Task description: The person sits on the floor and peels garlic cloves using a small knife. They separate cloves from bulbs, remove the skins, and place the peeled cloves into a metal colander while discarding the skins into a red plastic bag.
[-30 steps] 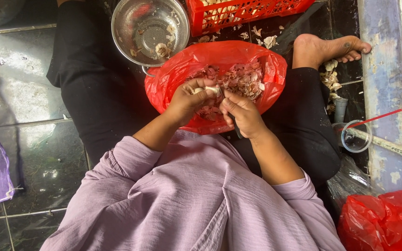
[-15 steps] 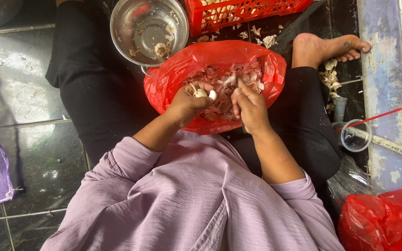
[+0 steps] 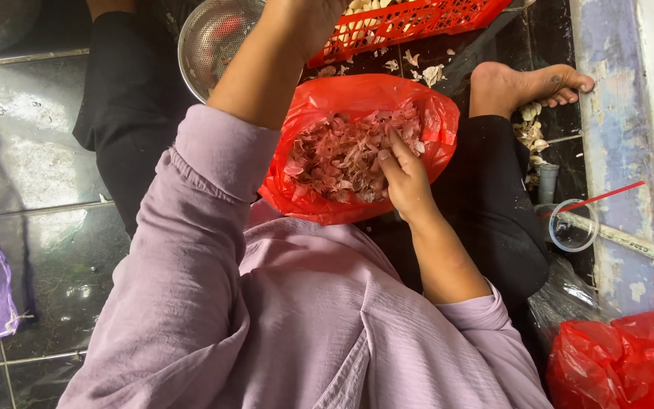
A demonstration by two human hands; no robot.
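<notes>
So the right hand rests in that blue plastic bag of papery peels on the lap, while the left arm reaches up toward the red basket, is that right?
Not quite: the bag is red, not blue, as the head view shows. The rest holds: the right hand rests in the papery peels on the lap, and the left hand reaches up toward the red basket.

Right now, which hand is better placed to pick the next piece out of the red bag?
Right. The right hand has its fingertips in the peels inside the red bag. The left hand is far off, up at the red crate.
</notes>
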